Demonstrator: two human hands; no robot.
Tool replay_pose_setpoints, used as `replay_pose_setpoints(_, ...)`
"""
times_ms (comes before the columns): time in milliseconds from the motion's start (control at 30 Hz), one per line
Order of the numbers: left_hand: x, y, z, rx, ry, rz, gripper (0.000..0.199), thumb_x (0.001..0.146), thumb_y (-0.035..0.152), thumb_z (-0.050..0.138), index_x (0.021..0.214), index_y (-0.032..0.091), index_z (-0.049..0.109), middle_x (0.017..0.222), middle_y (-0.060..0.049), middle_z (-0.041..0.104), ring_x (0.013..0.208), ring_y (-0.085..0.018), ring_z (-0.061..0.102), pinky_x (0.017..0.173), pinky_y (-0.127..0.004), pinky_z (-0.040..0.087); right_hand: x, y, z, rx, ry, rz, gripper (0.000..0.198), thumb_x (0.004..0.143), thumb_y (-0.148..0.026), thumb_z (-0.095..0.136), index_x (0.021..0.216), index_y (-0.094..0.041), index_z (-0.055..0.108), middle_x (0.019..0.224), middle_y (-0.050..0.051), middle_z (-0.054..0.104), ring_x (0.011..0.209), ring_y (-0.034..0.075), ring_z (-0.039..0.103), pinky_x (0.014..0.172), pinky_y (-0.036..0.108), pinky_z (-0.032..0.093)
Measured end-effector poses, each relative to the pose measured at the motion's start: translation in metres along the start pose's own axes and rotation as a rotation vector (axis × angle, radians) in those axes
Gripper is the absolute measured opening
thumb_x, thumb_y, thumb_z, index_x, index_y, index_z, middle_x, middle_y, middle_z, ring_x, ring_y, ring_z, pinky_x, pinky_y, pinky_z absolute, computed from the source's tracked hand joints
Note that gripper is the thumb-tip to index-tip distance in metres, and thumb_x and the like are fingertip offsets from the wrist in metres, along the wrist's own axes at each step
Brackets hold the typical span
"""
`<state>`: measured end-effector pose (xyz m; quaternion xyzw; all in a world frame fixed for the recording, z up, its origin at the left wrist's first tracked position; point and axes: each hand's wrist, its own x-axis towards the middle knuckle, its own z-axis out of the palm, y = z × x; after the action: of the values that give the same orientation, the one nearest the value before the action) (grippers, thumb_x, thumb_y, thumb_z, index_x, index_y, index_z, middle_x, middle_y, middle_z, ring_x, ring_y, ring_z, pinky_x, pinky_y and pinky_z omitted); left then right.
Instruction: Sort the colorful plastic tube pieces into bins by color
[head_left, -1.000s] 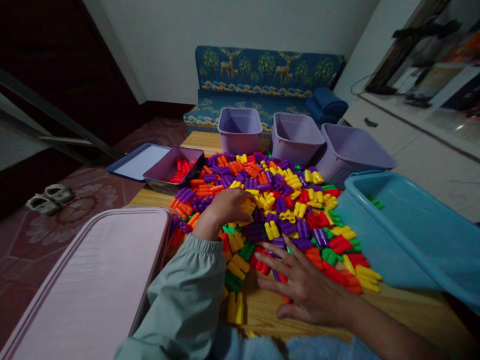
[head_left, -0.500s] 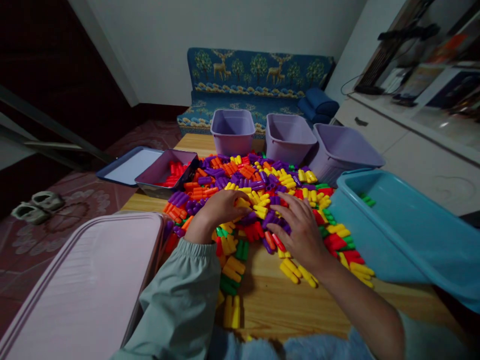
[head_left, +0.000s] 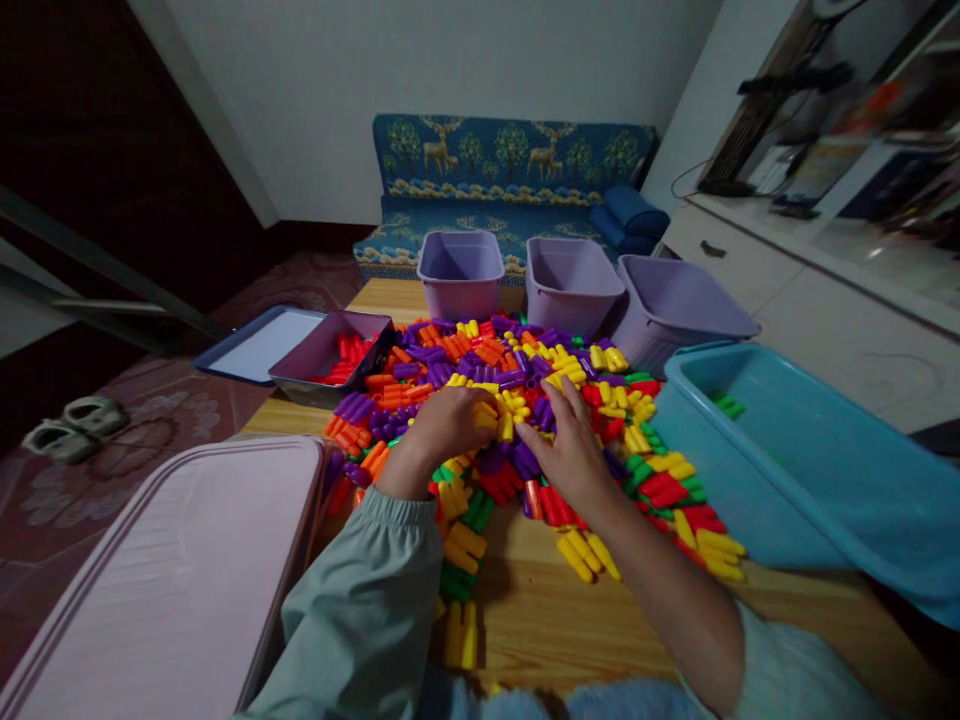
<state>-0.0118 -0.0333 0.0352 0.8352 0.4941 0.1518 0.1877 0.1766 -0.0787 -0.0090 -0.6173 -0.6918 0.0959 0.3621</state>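
A heap of plastic finger-shaped building blocks in red, orange, yellow, purple and green covers much of the wooden table. My left hand curls around yellow blocks at the middle of the heap; its fingertips are partly hidden. To its right, my right hand reaches over the heap with fingers apart, the fingertips close to another yellow block. Whether they touch it I cannot tell. Red blocks lie just below the right hand.
Three purple bins line the table's far side. At right stands a blue tub with a few green blocks inside. A tin box holding red blocks is at left, beside a tray-like lid. A pink-lidded container sits nearer.
My right hand has moved a little left, towards my left hand. The left hand stays over the yellow blocks, its fingers more closed. The view has tipped slightly upward.
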Motion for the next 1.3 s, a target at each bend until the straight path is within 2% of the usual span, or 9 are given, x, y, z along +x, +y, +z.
replay_pose_setpoints(267, 0.007, -0.004, 0.008, -0.196, 0.231, -0.123, 0.038, 0.076, 0.023, 0.07, 0.113, 0.012, 0.071, 0.097, -0.01, 0.074, 0.085, -0.022, 0.068, 0.077, -0.03, 0.052, 0.039, -0.013, 0.02, 0.318, -0.025, 0.053, 0.056, 0.079, -0.021, 0.062, 0.134, -0.014, 0.054, 0.157, 0.017, 0.03, 0.147, 0.027, 0.026, 0.119, 0.045, 0.025)
replay_pose_setpoints(400, 0.012, -0.003, 0.011, -0.327, 0.423, -0.148, 0.038, 0.079, 0.019, 0.066, 0.117, 0.013, 0.068, 0.112, -0.013, 0.071, 0.097, -0.022, 0.067, 0.08, -0.031, 0.054, 0.045, -0.005, 0.005, 0.633, -0.024, 0.054, 0.056, 0.078, -0.025, 0.063, 0.133, -0.02, 0.054, 0.146, 0.012, 0.049, 0.136, 0.024, 0.046, 0.11, 0.042, 0.041)
replay_pose_setpoints(500, 0.011, 0.0, 0.006, -0.361, 0.479, -0.085, 0.034, 0.079, 0.019, 0.066, 0.113, 0.015, 0.07, 0.116, -0.012, 0.07, 0.102, -0.022, 0.066, 0.079, -0.03, 0.055, 0.045, -0.009, -0.025, 0.617, -0.061, 0.073, 0.039, 0.077, -0.026, 0.064, 0.115, -0.018, 0.066, 0.119, 0.01, 0.069, 0.106, 0.022, 0.067, 0.092, 0.037, 0.054)
replay_pose_setpoints(567, 0.007, 0.005, -0.002, -0.338, 0.422, -0.06, 0.025, 0.078, 0.02, 0.067, 0.102, 0.015, 0.073, 0.104, -0.01, 0.073, 0.092, -0.02, 0.067, 0.074, -0.028, 0.054, 0.044, -0.015, -0.047, 0.438, -0.098, 0.065, 0.022, 0.077, -0.027, 0.066, 0.096, -0.019, 0.072, 0.094, 0.006, 0.075, 0.084, 0.02, 0.07, 0.079, 0.034, 0.056)
replay_pose_setpoints(667, 0.0, 0.016, -0.015, -0.277, 0.172, 0.011, 0.011, 0.076, 0.02, 0.067, 0.084, 0.016, 0.075, 0.08, -0.005, 0.074, 0.07, -0.016, 0.065, 0.066, -0.025, 0.05, 0.039, -0.022, -0.072, 0.19, -0.23, 0.049, 0.009, 0.075, -0.027, 0.069, 0.08, -0.022, 0.073, 0.076, 0.001, 0.073, 0.068, 0.018, 0.067, 0.063, 0.029, 0.052)
replay_pose_setpoints(867, -0.012, 0.031, -0.023, -0.065, -0.214, 0.096, 0.023, 0.069, 0.02, 0.071, 0.091, 0.022, 0.076, 0.088, -0.002, 0.075, 0.078, -0.017, 0.066, 0.066, -0.023, 0.046, 0.025, -0.032, -0.066, -0.295, -0.492, -0.039, 0.029, 0.066, -0.033, 0.079, 0.094, -0.027, 0.074, 0.09, 0.002, 0.074, 0.086, 0.025, 0.069, 0.071, 0.032, 0.049)
replay_pose_setpoints(1000, -0.015, 0.032, -0.016, 0.112, -0.248, 0.083, 0.042, 0.063, 0.023, 0.075, 0.105, 0.024, 0.073, 0.104, -0.005, 0.073, 0.095, -0.023, 0.066, 0.078, -0.029, 0.049, 0.019, -0.038, -0.052, -0.499, -0.517, -0.09, 0.041, 0.069, -0.028, 0.076, 0.11, -0.026, 0.07, 0.108, 0.008, 0.068, 0.094, 0.027, 0.067, 0.076, 0.035, 0.049)
replay_pose_setpoints(1133, -0.014, 0.034, -0.005, 0.228, -0.232, 0.081, 0.043, 0.06, 0.023, 0.075, 0.103, 0.02, 0.073, 0.104, -0.009, 0.07, 0.097, -0.027, 0.065, 0.079, -0.032, 0.05, 0.019, -0.042, -0.048, -0.509, -0.517, -0.084, 0.029, 0.072, -0.017, 0.065, 0.099, -0.026, 0.072, 0.098, 0.006, 0.071, 0.091, 0.025, 0.068, 0.071, 0.032, 0.047)
replay_pose_setpoints(1300, -0.013, 0.036, -0.003, 0.265, -0.224, 0.054, 0.032, 0.066, 0.015, 0.062, 0.095, 0.022, 0.075, 0.097, -0.009, 0.071, 0.092, -0.025, 0.066, 0.072, -0.03, 0.05, 0.026, -0.033, -0.053, -0.522, -0.458, 0.018, 0.012, 0.071, -0.023, 0.066, 0.082, -0.024, 0.072, 0.086, 0.005, 0.073, 0.082, 0.025, 0.068, 0.064, 0.032, 0.045)
